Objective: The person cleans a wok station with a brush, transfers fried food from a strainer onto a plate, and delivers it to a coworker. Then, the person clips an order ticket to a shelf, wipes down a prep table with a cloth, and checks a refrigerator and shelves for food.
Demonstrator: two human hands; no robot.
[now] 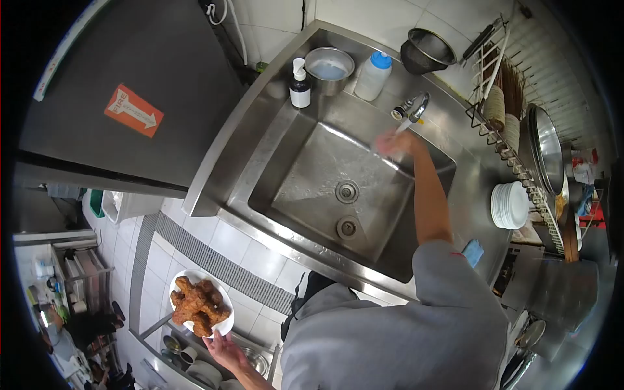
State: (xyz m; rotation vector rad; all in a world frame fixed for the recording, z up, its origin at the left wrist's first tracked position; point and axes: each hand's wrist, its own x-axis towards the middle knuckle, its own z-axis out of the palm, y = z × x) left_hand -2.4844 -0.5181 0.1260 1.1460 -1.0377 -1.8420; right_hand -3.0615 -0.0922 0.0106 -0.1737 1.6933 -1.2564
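Note:
In my left hand [227, 354] is a white plate [226, 317], gripped by its rim at the lower left, away from the sink. Several pieces of browned fried chicken [197, 303] are heaped on it. My right hand [398, 143] reaches over the metal sink [305, 175] and is under the spout of the faucet [421, 107], where water seems to be running. Its fingers are blurred, so their pose is unclear. Two drains [347, 191] show in the wet basin floor.
Behind the basin stand a pump bottle [299, 88], a metal pot [330, 68], a blue-capped bottle [374, 77] and a strainer [426, 52]. Stacked white plates [509, 205] and a blue cloth [473, 253] lie right, beside a wire rack [513, 156]. A person [71, 335] is far left.

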